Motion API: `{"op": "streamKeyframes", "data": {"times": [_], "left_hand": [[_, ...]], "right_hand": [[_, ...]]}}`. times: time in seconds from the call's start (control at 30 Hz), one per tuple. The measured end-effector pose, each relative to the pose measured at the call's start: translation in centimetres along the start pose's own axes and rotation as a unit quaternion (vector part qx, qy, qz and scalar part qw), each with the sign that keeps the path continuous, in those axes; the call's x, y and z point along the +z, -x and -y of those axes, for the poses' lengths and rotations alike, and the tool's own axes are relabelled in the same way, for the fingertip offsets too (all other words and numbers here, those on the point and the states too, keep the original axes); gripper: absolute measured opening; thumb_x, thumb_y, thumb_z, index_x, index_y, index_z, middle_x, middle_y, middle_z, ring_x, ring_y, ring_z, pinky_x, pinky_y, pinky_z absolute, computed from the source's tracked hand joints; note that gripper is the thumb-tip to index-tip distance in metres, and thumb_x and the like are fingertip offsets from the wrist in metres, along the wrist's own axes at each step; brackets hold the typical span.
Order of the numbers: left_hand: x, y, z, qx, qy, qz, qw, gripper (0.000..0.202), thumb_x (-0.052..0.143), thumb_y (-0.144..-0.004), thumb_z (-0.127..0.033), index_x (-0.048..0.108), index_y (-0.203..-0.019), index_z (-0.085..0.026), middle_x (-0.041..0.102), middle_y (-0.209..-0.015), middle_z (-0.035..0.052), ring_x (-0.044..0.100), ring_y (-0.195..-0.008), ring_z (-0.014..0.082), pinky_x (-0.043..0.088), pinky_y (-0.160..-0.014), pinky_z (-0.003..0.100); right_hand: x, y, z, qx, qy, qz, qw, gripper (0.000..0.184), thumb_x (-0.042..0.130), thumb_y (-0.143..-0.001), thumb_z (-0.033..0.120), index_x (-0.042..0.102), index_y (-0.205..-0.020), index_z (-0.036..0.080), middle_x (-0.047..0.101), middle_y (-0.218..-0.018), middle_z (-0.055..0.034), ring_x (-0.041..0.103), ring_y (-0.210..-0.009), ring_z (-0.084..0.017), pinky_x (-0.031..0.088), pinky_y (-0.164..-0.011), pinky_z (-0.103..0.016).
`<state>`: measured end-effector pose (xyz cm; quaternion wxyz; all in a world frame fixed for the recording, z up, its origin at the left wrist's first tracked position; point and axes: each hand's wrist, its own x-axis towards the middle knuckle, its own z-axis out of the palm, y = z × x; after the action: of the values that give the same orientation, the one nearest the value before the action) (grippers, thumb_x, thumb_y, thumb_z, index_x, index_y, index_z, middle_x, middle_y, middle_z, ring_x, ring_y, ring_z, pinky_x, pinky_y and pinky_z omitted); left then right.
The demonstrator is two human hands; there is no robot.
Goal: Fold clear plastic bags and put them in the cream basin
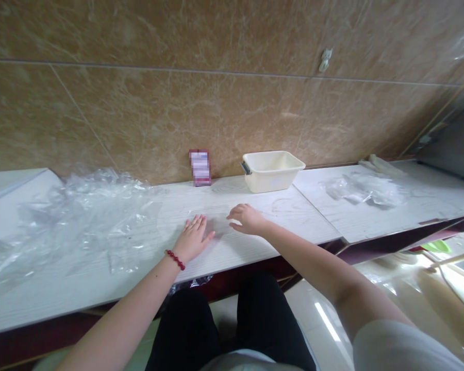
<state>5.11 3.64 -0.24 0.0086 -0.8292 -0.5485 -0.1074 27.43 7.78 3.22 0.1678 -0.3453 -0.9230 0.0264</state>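
My left hand [193, 238] lies flat on the white worktop [255, 242], fingers stretched out and together, a red bead bracelet on its wrist. My right hand [246, 218] rests just to its right, fingers bent down and touching the surface. Under and between both hands there seems to be a thin clear plastic sheet [216, 224], barely visible against the white top. Neither hand grips anything I can make out.
A heap of crumpled clear plastic bags [85, 216] lies to the left. A cream plastic basin [272, 170] and a small blurred card [200, 167] stand by the brown tiled wall. More clear plastic [361, 188] lies right.
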Motion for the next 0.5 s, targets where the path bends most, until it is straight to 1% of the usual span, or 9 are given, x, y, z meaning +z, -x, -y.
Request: {"op": "streamKeyframes", "data": {"times": [0.03, 0.1, 0.2, 0.3, 0.37, 0.43, 0.5], "left_hand": [[0.0, 0.1, -0.5, 0.003, 0.007, 0.005, 1.000, 0.063, 0.024, -0.081, -0.049, 0.033, -0.125, -0.005, 0.032, -0.130, 0.0171, 0.024, -0.122, 0.0252, 0.018, -0.099, 0.043], [0.0, 0.2, -1.2, 0.004, 0.018, 0.014, 1.000, 0.062, 0.025, -0.081, -0.048, 0.034, -0.124, -0.004, 0.032, -0.130, 0.0171, 0.023, -0.122, 0.0253, 0.018, -0.100, 0.043], [0.3, 0.2, -1.7, 0.001, 0.023, 0.026, 0.999, 0.062, 0.027, -0.080, -0.047, 0.036, -0.123, -0.003, 0.033, -0.130, 0.0183, 0.024, -0.122, 0.0257, 0.018, -0.100, 0.042], [0.3, 0.2, -1.7, 0.000, 0.021, 0.037, 0.999, 0.062, 0.027, -0.081, -0.046, 0.036, -0.122, -0.001, 0.032, -0.130, 0.0191, 0.024, -0.122, 0.0258, 0.019, -0.099, 0.042], [0.3, 0.2, -1.7, 0.000, 0.021, 0.041, 0.999, 0.063, 0.026, -0.081, -0.047, 0.036, -0.122, -0.001, 0.031, -0.130, 0.0196, 0.024, -0.122, 0.0261, 0.020, -0.099, 0.042], [0.2, 0.2, -1.8, 0.001, 0.022, 0.037, 0.999, 0.066, 0.028, -0.079, -0.050, 0.035, -0.122, -0.001, 0.031, -0.130, 0.0202, 0.024, -0.122, 0.0266, 0.020, -0.099, 0.042], [0.1, 0.1, -1.9, 0.009, 0.026, 0.028, 0.999, 0.067, 0.034, -0.076, -0.051, 0.035, -0.122, -0.002, 0.032, -0.129, 0.0201, 0.025, -0.122, 0.0269, 0.020, -0.099, 0.043]], "right_hand": [[-0.4, 0.4, 0.4, -0.038, 0.015, 0.029, 0.999, 0.027, 0.047, -0.076, 0.033, 0.059, -0.097, 0.019, 0.058, -0.097, -0.0074, 0.045, -0.094, -0.019, 0.030, -0.083, -0.034], [-0.7, 0.8, 1.2, -0.088, 0.048, 0.073, 0.992, 0.027, 0.048, -0.076, 0.031, 0.059, -0.097, 0.020, 0.057, -0.099, -0.0074, 0.044, -0.095, -0.020, 0.028, -0.082, -0.035], [-0.4, 0.9, 1.8, -0.122, 0.077, 0.097, 0.985, 0.024, 0.043, -0.079, 0.026, 0.059, -0.096, 0.019, 0.056, -0.104, -0.0067, 0.044, -0.096, -0.018, 0.028, -0.081, -0.033], [0.2, 0.5, 1.6, -0.131, 0.093, 0.088, 0.983, 0.024, 0.037, -0.082, 0.021, 0.060, -0.089, 0.018, 0.057, -0.103, -0.0057, 0.045, -0.093, -0.017, 0.027, -0.080, -0.032], [0.5, 0.3, 1.4, -0.139, 0.099, 0.078, 0.982, 0.024, 0.037, -0.082, 0.020, 0.060, -0.086, 0.017, 0.058, -0.100, -0.0057, 0.045, -0.092, -0.016, 0.027, -0.079, -0.031], [0.6, 0.1, 1.1, -0.143, 0.094, 0.065, 0.983, 0.023, 0.038, -0.081, 0.021, 0.060, -0.086, 0.017, 0.058, -0.098, -0.0063, 0.046, -0.091, -0.015, 0.028, -0.079, -0.031], [0.5, -0.2, 1.1, -0.144, 0.079, 0.045, 0.985, 0.022, 0.040, -0.080, 0.022, 0.060, -0.088, 0.017, 0.059, -0.095, -0.0070, 0.046, -0.091, -0.015, 0.028, -0.079, -0.031]]}}
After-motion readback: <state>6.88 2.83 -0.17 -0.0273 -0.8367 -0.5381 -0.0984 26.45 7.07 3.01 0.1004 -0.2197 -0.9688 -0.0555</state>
